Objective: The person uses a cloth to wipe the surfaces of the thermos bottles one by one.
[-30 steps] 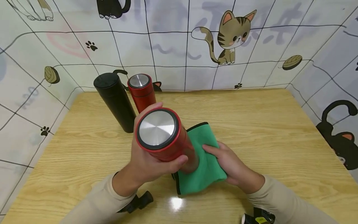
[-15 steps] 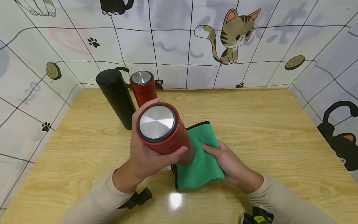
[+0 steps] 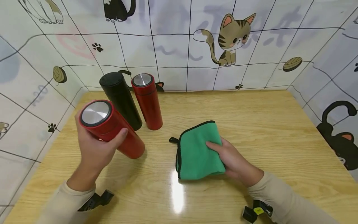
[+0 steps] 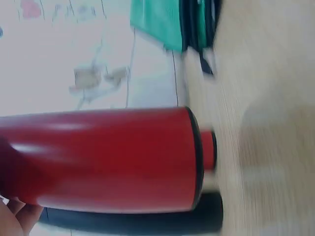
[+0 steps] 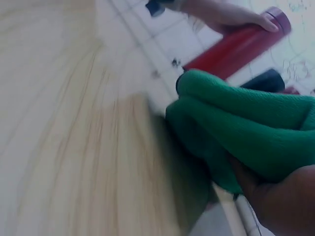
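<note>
Near the lid, my left hand point(image 3: 93, 152) grips a red thermos flask point(image 3: 127, 138) with a steel-topped cap. The flask is tilted, and the left wrist view shows its base point(image 4: 194, 160) raised off the table. My right hand point(image 3: 237, 163) holds a folded green cloth point(image 3: 198, 152) with black edging and a small black loop, thumb on top and the other fingers hidden under it. In the right wrist view the folds of the cloth point(image 5: 246, 105) bulge above the thumb side. Flask and cloth are well apart.
A black flask point(image 3: 123, 101) and a second red flask point(image 3: 151, 107) stand upright side by side at the back left of the wooden table point(image 3: 251, 124). A wall covering point(image 3: 173, 46) with cat drawings borders the table at the back and sides.
My left hand has carried the red flask leftward, away from the green cloth, in front of the black flask. The right hand and cloth stay nearly in place; the second red flask now shows fully.
</note>
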`<state>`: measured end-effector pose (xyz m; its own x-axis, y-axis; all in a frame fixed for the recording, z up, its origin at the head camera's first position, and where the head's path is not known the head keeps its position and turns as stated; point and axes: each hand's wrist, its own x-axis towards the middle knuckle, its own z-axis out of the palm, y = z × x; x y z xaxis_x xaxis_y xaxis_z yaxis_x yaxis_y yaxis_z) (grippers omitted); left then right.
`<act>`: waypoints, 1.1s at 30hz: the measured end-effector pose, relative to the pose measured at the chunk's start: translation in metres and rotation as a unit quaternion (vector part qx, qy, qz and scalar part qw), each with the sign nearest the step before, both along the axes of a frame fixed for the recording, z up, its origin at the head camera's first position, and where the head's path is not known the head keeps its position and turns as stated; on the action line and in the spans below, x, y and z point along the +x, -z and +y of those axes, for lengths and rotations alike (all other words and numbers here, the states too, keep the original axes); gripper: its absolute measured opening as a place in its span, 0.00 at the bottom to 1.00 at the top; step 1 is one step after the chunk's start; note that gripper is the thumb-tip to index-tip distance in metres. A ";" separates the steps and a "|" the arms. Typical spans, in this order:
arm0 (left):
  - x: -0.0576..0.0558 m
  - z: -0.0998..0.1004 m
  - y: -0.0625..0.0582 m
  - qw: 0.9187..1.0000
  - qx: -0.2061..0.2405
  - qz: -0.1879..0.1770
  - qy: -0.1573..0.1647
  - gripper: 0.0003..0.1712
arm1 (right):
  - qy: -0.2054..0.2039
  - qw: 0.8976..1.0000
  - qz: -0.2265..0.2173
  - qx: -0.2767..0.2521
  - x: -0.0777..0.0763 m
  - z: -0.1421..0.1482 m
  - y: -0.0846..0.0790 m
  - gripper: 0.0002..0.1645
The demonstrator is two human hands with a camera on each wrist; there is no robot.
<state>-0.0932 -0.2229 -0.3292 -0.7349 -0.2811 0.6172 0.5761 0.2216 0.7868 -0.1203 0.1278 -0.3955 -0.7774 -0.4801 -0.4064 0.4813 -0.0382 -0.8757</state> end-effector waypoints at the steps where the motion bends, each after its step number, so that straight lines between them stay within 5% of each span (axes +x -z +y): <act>1: -0.002 -0.008 0.001 1.000 -0.007 -0.008 -0.017 0.51 | -0.005 1.000 0.005 0.004 -0.001 0.003 0.002 0.35; 7: -0.019 -0.050 0.005 0.988 -0.053 -0.077 -0.123 0.50 | -0.059 0.994 0.058 0.068 -0.009 0.028 0.016 0.42; 12: -0.037 -0.080 0.013 0.979 -0.068 -0.107 -0.157 0.49 | -0.126 0.971 0.126 0.158 -0.018 0.046 0.022 0.42; 15: -0.048 -0.092 0.017 0.976 -0.072 -0.131 -0.159 0.50 | -0.157 0.963 0.137 0.174 -0.022 0.052 0.023 0.39; 19: -0.059 -0.099 0.016 0.970 -0.082 -0.165 -0.158 0.51 | -0.180 0.963 0.133 0.149 -0.024 0.053 0.027 0.37; 28: -0.068 -0.103 0.019 0.965 -0.081 -0.201 -0.151 0.51 | -0.155 0.968 0.135 0.145 -0.028 0.041 0.031 0.35; 33: -0.073 -0.104 0.019 0.956 -0.086 -0.254 -0.120 0.57 | -0.123 0.944 0.184 0.246 -0.034 0.047 0.024 0.39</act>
